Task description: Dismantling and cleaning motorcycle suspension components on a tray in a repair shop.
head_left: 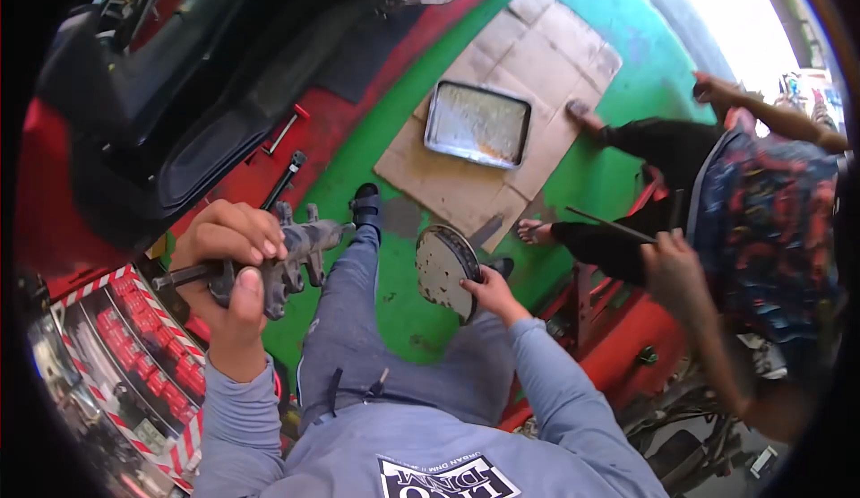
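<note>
My left hand (235, 270) is closed round a dirty grey metal part (309, 240) with several lugs. A dark rod sticks out of its near end, beside my wrist, and a thin tip shows at its far end. My right hand (494, 292) grips the edge of a round part (443, 270), thumb on its face. That part has a pale, blotchy flat face and a dark ridged rim; I cannot make out its exact kind. Both things are held up in front of my legs, apart from each other.
A metal tray (479, 126) lies on flattened cardboard (560, 41) over the green floor. At the right, another person (761, 229) holds a thin rod. A red-handled tool (288, 129) lies by black vehicle panels (233, 77). Red boxes (134, 319) fill a striped case at lower left.
</note>
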`<state>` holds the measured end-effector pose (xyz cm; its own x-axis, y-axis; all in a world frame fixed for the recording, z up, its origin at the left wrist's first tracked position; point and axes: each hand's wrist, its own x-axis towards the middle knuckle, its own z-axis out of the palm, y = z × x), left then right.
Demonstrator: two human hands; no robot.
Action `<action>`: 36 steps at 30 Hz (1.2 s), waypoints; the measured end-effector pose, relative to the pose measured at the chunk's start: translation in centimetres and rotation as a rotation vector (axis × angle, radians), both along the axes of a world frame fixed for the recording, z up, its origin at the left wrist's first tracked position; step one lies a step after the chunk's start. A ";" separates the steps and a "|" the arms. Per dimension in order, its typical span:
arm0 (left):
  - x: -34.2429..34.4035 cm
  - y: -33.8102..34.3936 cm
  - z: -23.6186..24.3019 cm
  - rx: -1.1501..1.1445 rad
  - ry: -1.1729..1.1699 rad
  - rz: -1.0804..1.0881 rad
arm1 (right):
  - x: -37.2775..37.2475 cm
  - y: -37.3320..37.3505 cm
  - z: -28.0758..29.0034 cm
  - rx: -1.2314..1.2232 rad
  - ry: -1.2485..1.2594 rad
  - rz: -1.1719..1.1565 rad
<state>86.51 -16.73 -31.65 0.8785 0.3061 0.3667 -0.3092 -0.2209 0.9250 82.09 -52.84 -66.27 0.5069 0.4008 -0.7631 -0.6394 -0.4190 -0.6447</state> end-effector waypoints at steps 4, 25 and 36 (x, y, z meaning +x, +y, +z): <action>4.3 -1.7 -12.6 0.003 0.100 -0.147 | -1.2 -0.7 -13.1 -0.024 0.226 0.331; 5.5 -3.5 -35.0 0.062 -0.116 -0.310 | -10.8 12.6 -41.4 0.478 0.294 1.388; -1.0 -6.2 -32.8 -0.094 -0.363 -0.177 | -6.8 16.6 -39.6 0.153 0.195 1.828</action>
<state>85.48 -22.90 -64.40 0.7393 0.2088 0.6401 -0.6447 -0.0549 0.7625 75.26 -36.24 -105.85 -0.6684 0.3454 -0.6588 0.4295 -0.5439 -0.7209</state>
